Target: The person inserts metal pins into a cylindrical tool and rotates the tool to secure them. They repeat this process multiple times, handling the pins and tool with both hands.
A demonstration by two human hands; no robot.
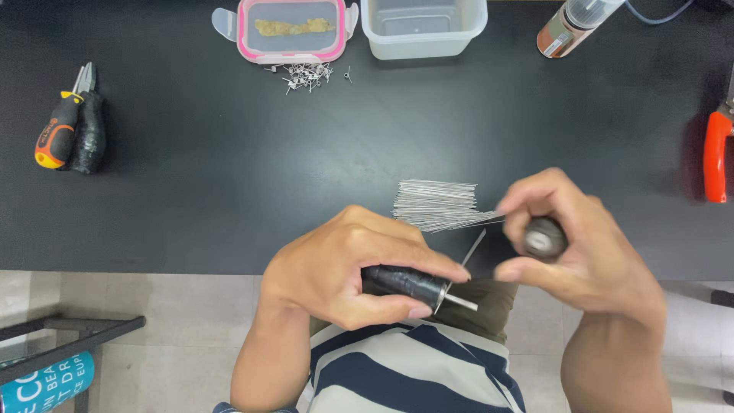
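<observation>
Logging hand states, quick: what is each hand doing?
Left hand: closed on a black-handled tool.
Right hand: closed on a round dark tool.

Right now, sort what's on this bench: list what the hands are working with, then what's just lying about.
In use:
left hand gripping a black tool handle
right hand around a small round grey piece
thin wire between them
bundle of wires beside them

Lying about:
pliers
pink-lidded box
clear tub
pile of small metal bits
red tool
</observation>
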